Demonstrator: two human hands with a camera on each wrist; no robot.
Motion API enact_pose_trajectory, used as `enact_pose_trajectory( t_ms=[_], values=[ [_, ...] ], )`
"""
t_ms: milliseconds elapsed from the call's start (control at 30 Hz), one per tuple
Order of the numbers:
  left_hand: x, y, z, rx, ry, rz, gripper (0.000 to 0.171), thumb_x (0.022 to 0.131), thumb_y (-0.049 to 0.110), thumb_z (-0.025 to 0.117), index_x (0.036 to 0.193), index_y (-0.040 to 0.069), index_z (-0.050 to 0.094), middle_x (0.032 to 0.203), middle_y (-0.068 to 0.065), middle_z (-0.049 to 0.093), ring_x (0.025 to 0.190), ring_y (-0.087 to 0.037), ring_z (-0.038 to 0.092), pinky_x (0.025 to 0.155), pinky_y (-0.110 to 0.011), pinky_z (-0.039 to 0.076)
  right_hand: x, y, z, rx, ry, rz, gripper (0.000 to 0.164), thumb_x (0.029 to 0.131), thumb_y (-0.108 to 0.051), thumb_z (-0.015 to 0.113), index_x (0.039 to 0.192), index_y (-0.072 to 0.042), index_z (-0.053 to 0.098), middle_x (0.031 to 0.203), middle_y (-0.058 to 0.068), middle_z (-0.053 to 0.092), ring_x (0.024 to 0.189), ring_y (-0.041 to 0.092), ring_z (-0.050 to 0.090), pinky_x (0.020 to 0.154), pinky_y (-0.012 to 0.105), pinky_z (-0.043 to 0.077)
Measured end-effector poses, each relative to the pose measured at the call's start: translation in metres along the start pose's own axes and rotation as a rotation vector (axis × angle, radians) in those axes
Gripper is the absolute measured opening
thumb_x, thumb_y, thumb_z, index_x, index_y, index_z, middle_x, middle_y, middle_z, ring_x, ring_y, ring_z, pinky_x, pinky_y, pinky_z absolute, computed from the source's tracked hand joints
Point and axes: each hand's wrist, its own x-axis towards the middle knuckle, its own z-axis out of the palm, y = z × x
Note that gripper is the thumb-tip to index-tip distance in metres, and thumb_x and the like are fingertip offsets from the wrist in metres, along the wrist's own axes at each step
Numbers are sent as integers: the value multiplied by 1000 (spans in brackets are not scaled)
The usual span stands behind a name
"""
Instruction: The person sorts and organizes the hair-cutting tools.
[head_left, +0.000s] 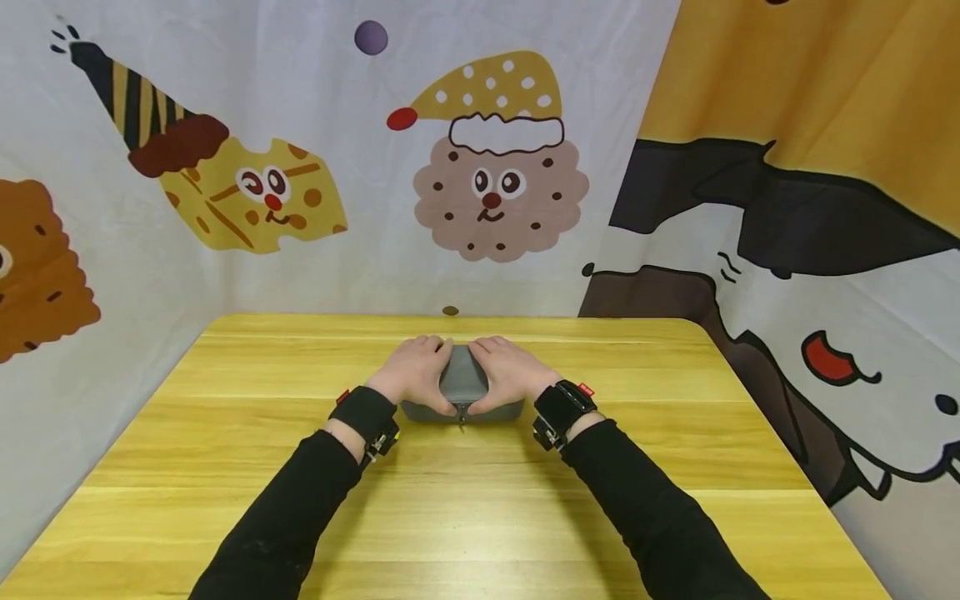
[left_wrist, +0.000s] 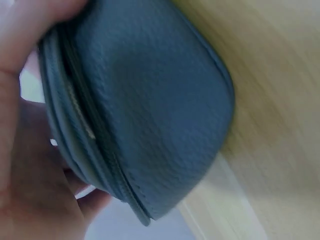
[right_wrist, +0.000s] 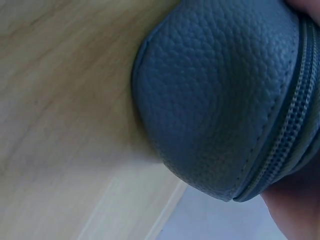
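Observation:
A grey zippered pouch with a pebbled, leather-like surface sits near the far edge of the table, in the middle. Its zipper pull hangs at the near side. My left hand grips the pouch from the left, its thumb along the near side close to the pull. From the right, my right hand holds it in a mirrored way, the two thumb tips close together. The wrist views show the pouch's rounded ends and a zipper track along the upper edge. The far fingers are partly hidden.
The wood-grain table ends just beyond the pouch. Behind it hangs a white cloth printed with cartoon food faces, and another patterned cloth hangs at the right. Each wrist wears a black band with a small device.

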Motion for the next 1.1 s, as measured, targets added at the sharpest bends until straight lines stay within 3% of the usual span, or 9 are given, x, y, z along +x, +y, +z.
enact_pose_trajectory(
  t_ms=[333, 833, 967, 1100],
  values=[
    [-21, 6, -2, -115, 81, -6, 125, 68, 67, 80, 154, -5, 24, 156, -27, 27, 144, -41, 25, 117, -51, 21, 1, 1, 4, 22, 22, 5, 109, 71, -59, 80, 149, 4, 36, 148, 18, 43, 136, 32, 40, 113, 40, 33],
    [-42, 10, 9, -179, 227, -48, 124, 69, 59, 83, 151, -13, 22, 150, -33, 33, 140, -46, 30, 117, -52, 23, 1, -4, 9, 16, 41, 62, 112, 70, -63, 78, 150, 2, 36, 145, 18, 46, 129, 31, 45, 108, 40, 37],
    [-46, 9, 12, -264, 282, -63, 121, 71, 53, 85, 150, -14, 23, 149, -35, 33, 140, -47, 29, 116, -52, 23, -1, -5, 9, -8, 45, 83, 110, 70, -65, 77, 148, 2, 38, 141, 19, 48, 126, 32, 47, 108, 41, 37],
    [-51, 7, 13, -360, 335, -76, 115, 72, 46, 87, 149, -15, 26, 148, -35, 34, 138, -47, 33, 112, -55, 31, 0, -8, 9, -35, 51, 124, 109, 70, -68, 75, 146, 1, 41, 139, 19, 50, 125, 32, 48, 107, 40, 38]
  ],
)
